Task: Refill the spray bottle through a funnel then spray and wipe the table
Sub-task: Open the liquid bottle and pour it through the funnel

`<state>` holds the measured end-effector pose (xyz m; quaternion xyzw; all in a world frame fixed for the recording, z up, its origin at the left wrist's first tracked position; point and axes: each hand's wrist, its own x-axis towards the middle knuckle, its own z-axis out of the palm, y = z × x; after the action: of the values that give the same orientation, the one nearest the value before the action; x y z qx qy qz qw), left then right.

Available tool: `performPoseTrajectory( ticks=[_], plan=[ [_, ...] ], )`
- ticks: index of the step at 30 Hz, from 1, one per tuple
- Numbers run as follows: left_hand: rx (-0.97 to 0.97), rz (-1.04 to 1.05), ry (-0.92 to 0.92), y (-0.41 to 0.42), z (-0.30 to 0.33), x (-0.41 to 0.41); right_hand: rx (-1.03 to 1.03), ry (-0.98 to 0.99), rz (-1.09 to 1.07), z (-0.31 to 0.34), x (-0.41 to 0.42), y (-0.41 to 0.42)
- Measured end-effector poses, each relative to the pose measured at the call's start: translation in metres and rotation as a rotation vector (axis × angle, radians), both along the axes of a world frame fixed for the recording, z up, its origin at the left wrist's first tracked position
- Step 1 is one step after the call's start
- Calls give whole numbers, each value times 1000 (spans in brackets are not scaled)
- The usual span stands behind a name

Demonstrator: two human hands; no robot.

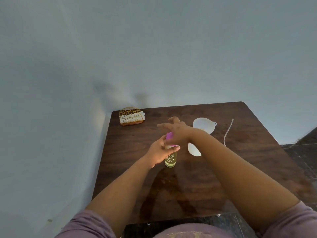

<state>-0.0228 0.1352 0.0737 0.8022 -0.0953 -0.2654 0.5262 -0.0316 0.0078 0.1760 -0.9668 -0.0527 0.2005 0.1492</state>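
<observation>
A clear spray bottle (170, 160) holding yellow-green liquid stands upright near the middle of the dark wooden table (248, 169). My left hand (160, 151) grips its upper part from the left, thumb across the front. My right hand (175, 130) sits on the bottle's pink spray cap (169, 135), pinching it while the other fingers splay out toward the wall. Most of the cap is hidden under that hand. A white funnel (204, 125) lies on the table behind my right wrist.
A second white piece (193, 150) lies just right of the bottle, partly under my right forearm. A thin clear tube (228, 133) lies at the right. A gold wire napkin holder (131, 116) stands at the far left corner by the wall. A wet patch (163, 188) spreads in front of the bottle.
</observation>
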Motion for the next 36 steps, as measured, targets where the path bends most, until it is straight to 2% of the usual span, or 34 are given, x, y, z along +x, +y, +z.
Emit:
performPoseTrajectory(
  ticks=[1,4,6,8,11,15,18,20,22,24,28,31,33,36],
  plan=[
    [2,-3,-2,0,0,-1,9,-36,-65,2,2,2],
    [13,-9,-10,-1,3,-2,-173,-176,-288,-3,-2,13],
    [27,-6,-9,0,4,-3,-120,-115,-343,-14,-7,17],
    [35,-5,-15,1,3,-3,-94,-30,-283,-20,-7,19],
    [30,-11,-34,2,3,-4,-280,56,-60,-11,1,20],
    [31,-21,-40,0,1,-2,-199,58,64,0,0,7],
    [7,-11,-48,1,-2,-2,-5,-85,-3,-3,-3,4],
    [10,6,-34,2,-1,-3,-72,-195,-94,-8,-3,8],
    [33,-3,-26,1,-1,-2,-236,-159,-119,-11,-7,13],
    [42,-10,-36,0,0,-2,-334,-90,22,-14,-9,14],
    [67,-30,-64,-1,2,-2,-188,62,-20,-5,-6,11],
    [72,-17,-68,-2,2,-3,-108,-15,28,-2,-7,9],
    [61,-1,-56,-2,4,-4,-64,-117,-106,-6,-8,11],
    [90,-11,-38,-1,5,-4,-171,-176,-256,-17,-11,18]
  ],
)
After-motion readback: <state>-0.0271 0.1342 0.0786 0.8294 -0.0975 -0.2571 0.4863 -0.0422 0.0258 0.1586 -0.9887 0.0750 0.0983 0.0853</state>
